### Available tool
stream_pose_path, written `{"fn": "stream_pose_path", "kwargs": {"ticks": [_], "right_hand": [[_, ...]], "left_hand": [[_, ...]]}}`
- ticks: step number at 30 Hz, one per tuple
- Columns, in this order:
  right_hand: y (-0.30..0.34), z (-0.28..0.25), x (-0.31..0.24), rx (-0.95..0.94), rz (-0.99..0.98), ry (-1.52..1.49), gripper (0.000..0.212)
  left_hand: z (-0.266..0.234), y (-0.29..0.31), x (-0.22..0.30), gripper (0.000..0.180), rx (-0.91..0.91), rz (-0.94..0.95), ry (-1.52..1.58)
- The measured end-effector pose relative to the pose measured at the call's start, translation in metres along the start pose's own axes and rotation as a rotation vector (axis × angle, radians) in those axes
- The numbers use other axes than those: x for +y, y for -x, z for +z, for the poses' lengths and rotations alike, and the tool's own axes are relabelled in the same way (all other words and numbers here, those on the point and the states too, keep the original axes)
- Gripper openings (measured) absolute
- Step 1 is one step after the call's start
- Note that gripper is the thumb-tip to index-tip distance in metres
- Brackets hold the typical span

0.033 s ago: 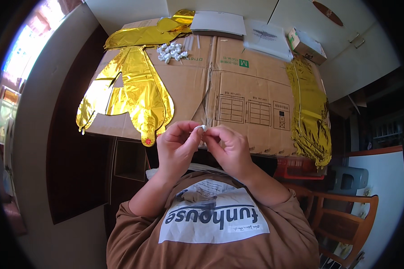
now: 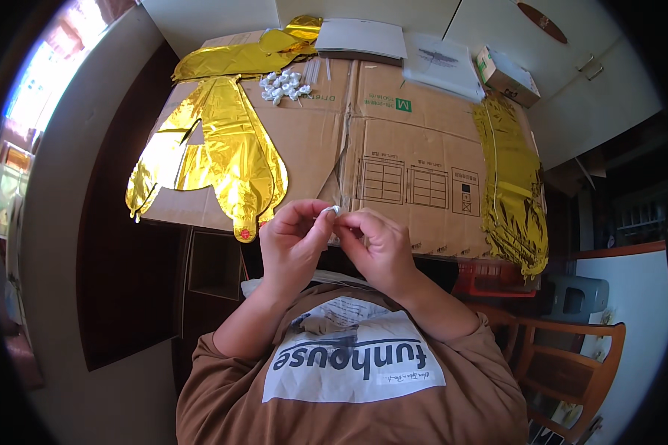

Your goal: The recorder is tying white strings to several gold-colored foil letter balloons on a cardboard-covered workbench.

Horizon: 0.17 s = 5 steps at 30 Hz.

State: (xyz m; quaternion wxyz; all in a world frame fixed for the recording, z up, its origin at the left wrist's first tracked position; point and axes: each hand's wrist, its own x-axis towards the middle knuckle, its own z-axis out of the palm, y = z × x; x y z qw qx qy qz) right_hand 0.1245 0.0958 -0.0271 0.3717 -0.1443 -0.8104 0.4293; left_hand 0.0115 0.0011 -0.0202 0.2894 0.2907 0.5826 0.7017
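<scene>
Above the near edge of the cardboard, my left hand (image 2: 292, 241) and my right hand (image 2: 377, 241) meet fingertip to fingertip. Both pinch one small white bundle (image 2: 335, 211), which looks like wound ribbon or string; fingers cover most of it. A heap of similar small white bundles (image 2: 282, 87) lies at the far left of the cardboard (image 2: 412, 148). Left of my hands is a flat gold foil balloon (image 2: 230, 148) shaped like a letter A, its tail reaching the near edge.
More gold foil (image 2: 223, 61) lies at the back left, beside clear thin tubes (image 2: 313, 71). A white flat box (image 2: 361, 37), a clear sheet (image 2: 441, 65) and a small carton (image 2: 508, 76) line the back. Folded gold foil (image 2: 513, 185) covers the right edge. A wooden chair (image 2: 571, 363) stands at right.
</scene>
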Motion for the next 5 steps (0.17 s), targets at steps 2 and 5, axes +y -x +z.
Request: {"fn": "stream_pose_path", "kwargs": {"ticks": [2,5], "right_hand": [[-0.0004,0.0017,-0.0001,0.024,-0.082,0.089,0.014],[-0.0037,-0.0003,-0.001,0.046,-0.206,0.23,0.017]], "left_hand": [[0.0006,0.0,-0.0023,0.012,0.024,0.032,-0.025],[-0.0008,0.0001,-0.002,0.012,0.03,0.046,-0.063]]}}
